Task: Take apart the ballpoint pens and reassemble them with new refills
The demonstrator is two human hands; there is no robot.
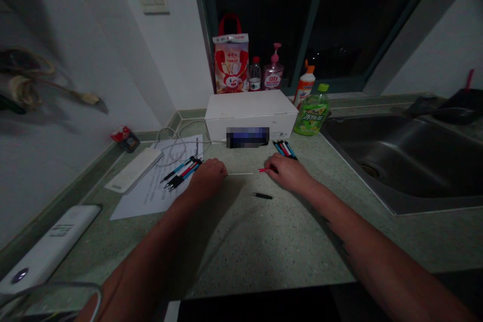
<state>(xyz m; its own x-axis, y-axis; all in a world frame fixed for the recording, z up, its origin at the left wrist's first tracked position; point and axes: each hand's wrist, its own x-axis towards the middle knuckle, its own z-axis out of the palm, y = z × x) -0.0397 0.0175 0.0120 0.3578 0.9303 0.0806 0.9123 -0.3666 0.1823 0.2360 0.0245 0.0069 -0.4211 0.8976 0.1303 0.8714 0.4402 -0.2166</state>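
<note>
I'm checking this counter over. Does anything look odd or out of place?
Seemingly dismantled pen parts: the left hand holds a thin white rod, the right hand a red piece, and a black pen section lies loose nearby.

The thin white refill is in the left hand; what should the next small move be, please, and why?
Probably guide the thin white refill toward the red pen barrel: the left hand holds one, the right hand the other, and their ends face across a gap.
</note>
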